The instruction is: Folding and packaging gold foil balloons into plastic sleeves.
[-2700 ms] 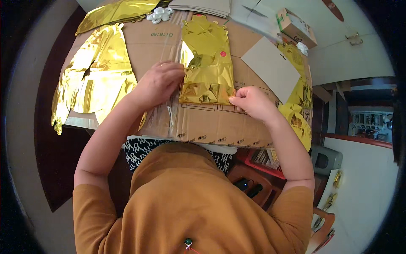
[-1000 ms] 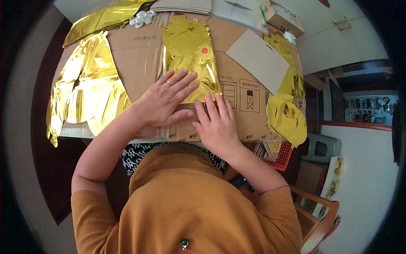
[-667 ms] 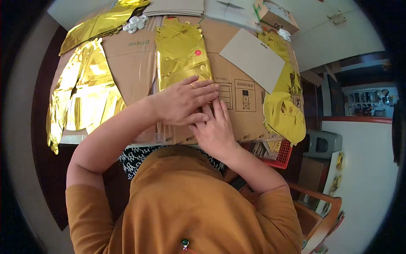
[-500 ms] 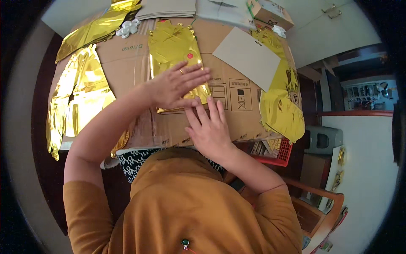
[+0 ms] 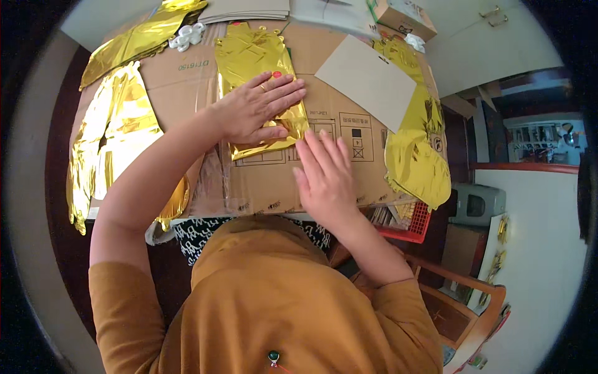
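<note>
A folded gold foil balloon (image 5: 252,59) lies in front of me on the cardboard sheet (image 5: 268,184), with a small red round sticker (image 5: 277,74) near its right edge. My left hand (image 5: 255,109) rests flat on the balloon's nearer half, fingers stretched to the right. By the balloon's near right corner is my right hand (image 5: 327,174), its fingers extended and pointing away from me. Its fingertips are at or just beside the foil edge; I cannot tell whether they touch. Neither hand grips anything. The left palm hides part of the foil.
More gold foil balloons lie at the left (image 5: 128,112) and at the right (image 5: 417,159). A grey card (image 5: 367,81) partly covers the right one. Stacked grey cards (image 5: 246,9), a white ribbon bundle (image 5: 187,37) and a small box (image 5: 402,19) sit farther back. A red basket (image 5: 420,225) is below the right edge.
My right hand has shifted right, away from the left hand, to the foil's near right corner. My left hand has moved down flat onto the balloon.
</note>
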The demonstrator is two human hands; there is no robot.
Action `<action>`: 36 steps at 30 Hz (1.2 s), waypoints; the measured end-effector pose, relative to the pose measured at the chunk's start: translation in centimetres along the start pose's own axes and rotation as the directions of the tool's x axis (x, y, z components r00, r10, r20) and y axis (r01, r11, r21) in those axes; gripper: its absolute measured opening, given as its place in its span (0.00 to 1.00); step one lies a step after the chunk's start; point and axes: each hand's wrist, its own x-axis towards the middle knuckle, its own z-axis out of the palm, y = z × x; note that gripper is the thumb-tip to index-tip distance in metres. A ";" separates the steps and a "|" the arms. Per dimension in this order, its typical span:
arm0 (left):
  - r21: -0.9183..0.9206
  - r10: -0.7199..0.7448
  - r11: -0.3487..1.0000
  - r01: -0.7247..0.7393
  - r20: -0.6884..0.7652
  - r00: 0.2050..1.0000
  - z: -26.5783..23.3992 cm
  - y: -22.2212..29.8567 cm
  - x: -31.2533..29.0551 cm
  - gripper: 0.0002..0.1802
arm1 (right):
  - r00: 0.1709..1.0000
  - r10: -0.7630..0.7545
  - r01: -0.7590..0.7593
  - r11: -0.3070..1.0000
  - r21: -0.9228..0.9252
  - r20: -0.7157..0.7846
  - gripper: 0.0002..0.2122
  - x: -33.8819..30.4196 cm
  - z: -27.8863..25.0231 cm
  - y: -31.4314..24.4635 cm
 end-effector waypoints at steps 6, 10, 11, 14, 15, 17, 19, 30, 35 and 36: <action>-0.123 -0.063 0.991 0.052 -0.088 0.994 -0.8 -0.3 -0.5 0.43 | 0.997 -0.075 0.076 0.994 -0.080 0.019 0.21 1.5 0.9 1.6; 0.005 -0.182 0.983 0.185 -0.162 0.970 -3.5 3.1 -0.9 0.42 | 0.996 -0.083 0.087 0.990 -0.110 0.044 0.20 1.8 0.8 1.6; -0.001 -0.226 0.973 0.229 -0.167 0.960 -4.1 5.1 -1.5 0.42 | 0.995 -0.093 0.097 0.988 -0.117 0.034 0.20 1.7 1.1 1.7; -0.346 -0.300 0.904 0.250 -0.100 0.949 -3.5 10.8 -3.6 0.42 | 0.992 -0.112 0.117 0.988 -0.100 0.060 0.20 1.8 0.9 1.5; -0.313 -0.371 0.893 0.323 -0.106 0.923 -2.8 10.5 -4.2 0.42 | 0.990 -0.113 0.120 0.988 -0.092 0.079 0.20 1.9 0.6 1.5; -0.251 -0.498 0.853 0.458 -0.129 0.857 -0.5 9.2 -5.3 0.42 | 0.984 -0.147 0.158 0.981 -0.111 0.104 0.21 2.1 0.5 1.5; -0.185 -0.475 0.874 0.449 -0.131 0.870 -0.2 7.6 -5.6 0.44 | 0.979 -0.165 0.180 0.976 -0.123 0.123 0.22 2.0 0.4 1.4; -0.068 -0.417 0.907 0.415 -0.020 0.909 -0.4 0.6 -4.5 0.46 | 0.980 -0.169 0.182 0.974 -0.136 0.102 0.24 2.0 0.7 0.8; -0.047 -0.506 0.861 0.507 -0.179 0.843 -1.7 5.9 -3.0 0.46 | 0.983 -0.144 0.159 0.978 -0.134 0.119 0.25 1.4 0.2 0.4; -0.083 -0.492 0.871 0.485 -0.166 0.855 -1.4 7.6 -2.9 0.46 | 0.982 -0.145 0.161 0.977 -0.141 0.120 0.25 1.1 0.1 0.3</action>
